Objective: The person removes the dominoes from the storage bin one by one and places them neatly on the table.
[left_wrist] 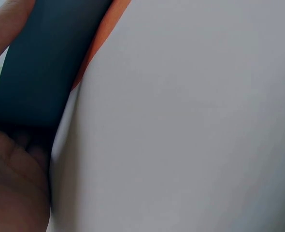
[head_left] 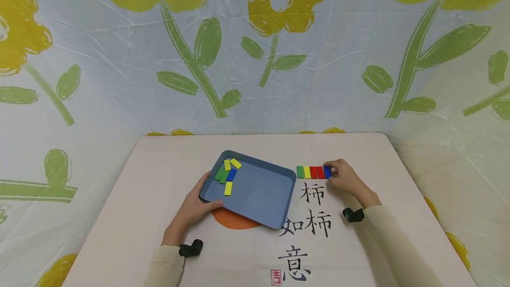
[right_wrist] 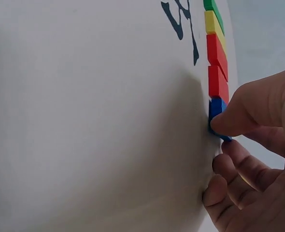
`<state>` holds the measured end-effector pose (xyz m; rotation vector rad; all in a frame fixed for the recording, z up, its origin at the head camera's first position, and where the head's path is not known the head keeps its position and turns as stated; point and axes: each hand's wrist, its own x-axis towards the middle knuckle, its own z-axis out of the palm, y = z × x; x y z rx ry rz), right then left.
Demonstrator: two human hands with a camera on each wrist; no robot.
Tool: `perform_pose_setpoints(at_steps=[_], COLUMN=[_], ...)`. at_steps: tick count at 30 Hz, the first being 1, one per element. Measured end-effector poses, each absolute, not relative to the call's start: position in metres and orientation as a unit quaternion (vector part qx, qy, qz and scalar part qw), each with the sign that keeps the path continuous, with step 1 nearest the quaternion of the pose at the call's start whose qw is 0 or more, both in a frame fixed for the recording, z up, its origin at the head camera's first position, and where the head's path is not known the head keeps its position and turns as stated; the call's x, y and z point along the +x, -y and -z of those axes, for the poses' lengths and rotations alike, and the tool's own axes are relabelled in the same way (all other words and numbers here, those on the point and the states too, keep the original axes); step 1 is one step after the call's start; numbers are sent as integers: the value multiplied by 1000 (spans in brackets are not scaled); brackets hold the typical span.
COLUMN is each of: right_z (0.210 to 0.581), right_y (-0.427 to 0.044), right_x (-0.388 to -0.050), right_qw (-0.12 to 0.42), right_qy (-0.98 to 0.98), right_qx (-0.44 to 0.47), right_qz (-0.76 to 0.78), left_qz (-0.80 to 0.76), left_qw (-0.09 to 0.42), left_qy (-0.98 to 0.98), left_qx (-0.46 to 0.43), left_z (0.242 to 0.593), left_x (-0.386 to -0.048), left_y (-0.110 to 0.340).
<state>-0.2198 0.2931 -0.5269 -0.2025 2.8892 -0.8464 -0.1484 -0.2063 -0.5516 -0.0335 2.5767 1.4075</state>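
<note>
Cream sleeve (head_left: 398,242), right hand (head_left: 347,178) pinching blue tile (head_left: 326,172), long axis pointing forward

orange circle (head_left: 233,220) partly hidden by blue tray (head_left: 259,185), end blue tile (head_left: 326,172) partly covered, sleeves (head_left: 402,247) cropped below

On the pale table (head_left: 135,198) before me, in black brush strokes, I read the Chinese character 柿 (head_left: 312,193); below it, 如 (head_left: 292,226) and a second 柿 (head_left: 318,223) side by side; lowest, 意 (head_left: 294,264). Just left of that, a red seal (head_left: 276,277) bears a mark too small for certainty.
</note>
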Motion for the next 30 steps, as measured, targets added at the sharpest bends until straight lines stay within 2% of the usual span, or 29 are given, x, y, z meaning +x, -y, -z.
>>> perform_pose_setpoints(at_steps=[16,30], right_z=[528,507], right_y=[-293,-294], right_x=[-220,-227], right_qw=[75,70], right_qy=[-952,-948], right_qx=[-63,-75], right_qz=[290,301], left_qz=[-483,-492], left_qw=[102,107], left_qy=[-869,-864], left_qx=[-7,-11], left_z=[553,551], left_x=[-148,-147], left_y=[207,207])
